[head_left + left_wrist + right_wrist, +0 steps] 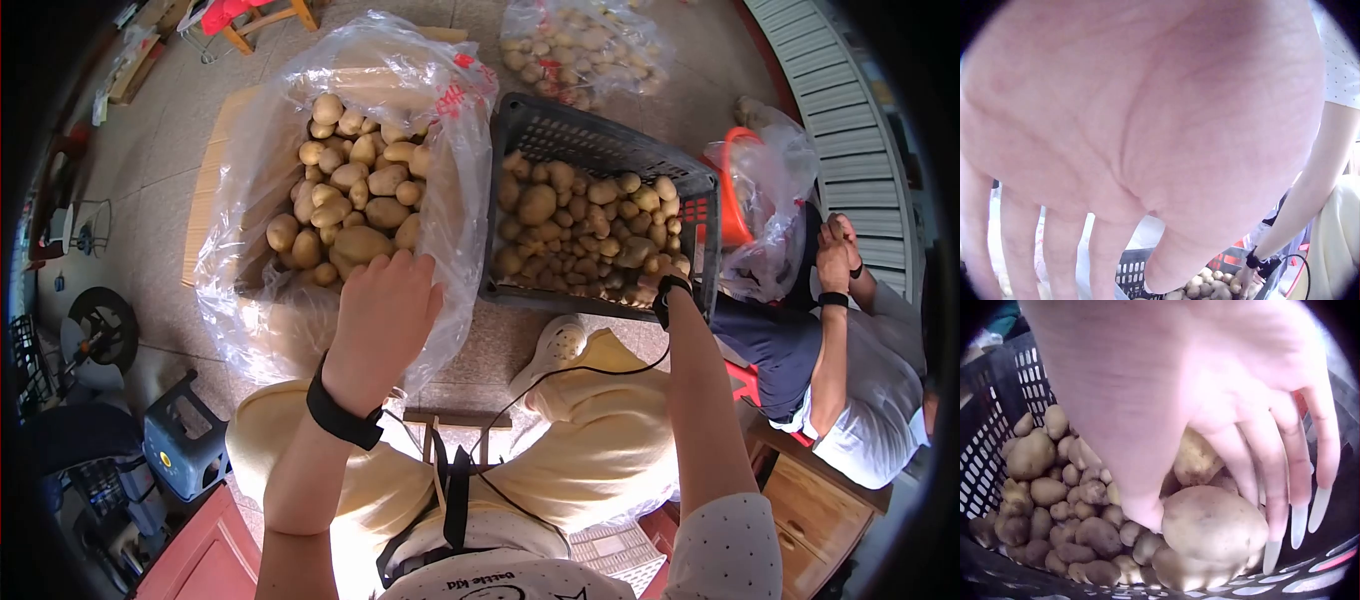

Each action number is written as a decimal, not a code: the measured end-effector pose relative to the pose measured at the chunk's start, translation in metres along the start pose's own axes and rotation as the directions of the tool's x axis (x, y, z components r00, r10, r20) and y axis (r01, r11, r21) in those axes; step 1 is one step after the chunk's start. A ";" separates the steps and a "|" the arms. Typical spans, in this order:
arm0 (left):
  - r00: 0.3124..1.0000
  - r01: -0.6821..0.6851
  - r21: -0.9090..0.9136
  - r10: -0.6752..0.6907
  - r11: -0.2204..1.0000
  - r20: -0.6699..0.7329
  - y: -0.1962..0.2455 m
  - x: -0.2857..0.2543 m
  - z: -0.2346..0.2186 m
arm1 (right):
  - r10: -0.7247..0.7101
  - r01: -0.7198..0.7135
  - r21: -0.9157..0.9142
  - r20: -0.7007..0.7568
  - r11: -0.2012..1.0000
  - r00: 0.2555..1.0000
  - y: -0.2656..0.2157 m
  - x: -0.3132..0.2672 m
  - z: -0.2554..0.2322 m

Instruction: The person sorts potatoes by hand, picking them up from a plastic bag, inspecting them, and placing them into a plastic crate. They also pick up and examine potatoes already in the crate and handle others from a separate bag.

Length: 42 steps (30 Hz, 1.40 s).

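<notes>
My left hand (382,325) hovers over the near side of a cardboard box lined with a clear plastic bag (455,130). Several large potatoes (350,180) fill the bag. In the left wrist view the palm holds nothing and its fingers (1063,244) are extended. My right hand (1210,381) reaches into the near right corner of a black plastic crate (590,135) of smaller potatoes (560,215). Seen from the right wrist, thumb and fingers grip a big oval potato (1213,525) from both sides, low against the crate's slatted wall.
Another plastic bag of potatoes (590,50) lies behind the crate. To its right stand an orange bucket (738,190) and a seated person (840,370) with hands together. A blue stool (187,435) is at left. A thin black cable (590,373) crosses my knee.
</notes>
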State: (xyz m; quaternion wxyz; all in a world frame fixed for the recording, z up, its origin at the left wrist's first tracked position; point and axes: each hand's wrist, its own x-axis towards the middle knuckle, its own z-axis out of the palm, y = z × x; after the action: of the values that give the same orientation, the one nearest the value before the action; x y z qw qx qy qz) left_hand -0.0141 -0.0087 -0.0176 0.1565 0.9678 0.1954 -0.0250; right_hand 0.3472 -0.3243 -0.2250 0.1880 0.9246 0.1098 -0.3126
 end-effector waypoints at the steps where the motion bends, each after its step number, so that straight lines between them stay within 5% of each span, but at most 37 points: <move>1: 1.000 -0.013 -0.004 0.012 1.000 -0.022 0.000 -0.001 0.000 | -0.027 0.026 -0.009 -0.079 1.000 0.997 0.007 0.012 0.008; 4: 0.998 -0.032 -0.006 0.032 0.999 -0.052 0.003 -0.005 -0.005 | -0.157 0.152 -0.040 -0.175 0.988 0.972 0.015 0.024 -0.004; 5: 0.998 -0.035 0.002 0.035 0.999 -0.057 0.004 -0.007 -0.007 | -0.122 0.102 0.220 0.082 0.970 0.989 0.000 -0.015 -0.053; 6: 0.997 -0.039 0.002 0.039 0.999 -0.070 0.004 -0.008 -0.009 | -0.120 0.102 0.222 0.069 0.970 0.990 -0.005 -0.028 -0.067; 8: 0.994 -0.057 0.007 0.058 0.998 -0.090 0.004 -0.011 -0.010 | -0.252 0.058 0.663 0.201 0.747 0.946 -0.011 -0.046 -0.086; 9: 0.993 -0.061 0.008 0.061 0.998 -0.098 0.003 -0.012 -0.010 | -0.251 0.062 0.665 0.193 0.745 0.949 -0.019 -0.069 -0.097; 11: 0.989 -0.091 -0.038 0.086 0.995 -0.116 0.001 -0.013 -0.010 | -0.455 0.185 0.878 0.041 0.441 0.890 -0.041 -0.127 -0.115; 15: 0.984 -0.097 -0.008 0.094 0.995 -0.150 0.005 -0.010 -0.014 | -0.538 0.259 0.909 -0.047 0.326 0.842 -0.079 -0.197 -0.133; 21: 0.949 -0.212 -0.223 0.146 0.951 -0.280 0.016 -0.009 -0.033 | -0.751 0.041 0.998 0.015 0.055 0.660 -0.129 -0.246 -0.126; 24: 0.953 -0.226 -0.268 0.156 0.936 -0.259 0.015 -0.010 -0.036 | -0.795 -0.106 0.994 0.087 0.029 0.600 -0.147 -0.254 -0.114; 29: 0.959 -0.252 -0.261 0.205 0.932 -0.195 0.012 -0.009 -0.033 | -0.879 -0.067 0.995 0.096 0.073 0.466 -0.165 -0.253 -0.096; 36: 0.973 -0.226 -0.282 0.202 0.932 -0.114 0.010 -0.005 -0.030 | -0.870 -0.050 0.994 0.110 0.098 0.480 -0.176 -0.270 -0.093; 42: 0.976 -0.217 -0.406 0.204 0.888 -0.074 0.012 -0.004 -0.032 | -0.931 -0.150 0.987 -0.002 -0.061 0.365 -0.175 -0.278 -0.086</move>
State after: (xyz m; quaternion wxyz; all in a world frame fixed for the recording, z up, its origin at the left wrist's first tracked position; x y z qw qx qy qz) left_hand -0.0136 -0.0108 0.0169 0.3557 0.9288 0.0925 0.0478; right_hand 0.1204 -0.1537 -0.0388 -0.5491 0.4385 0.1189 -0.7014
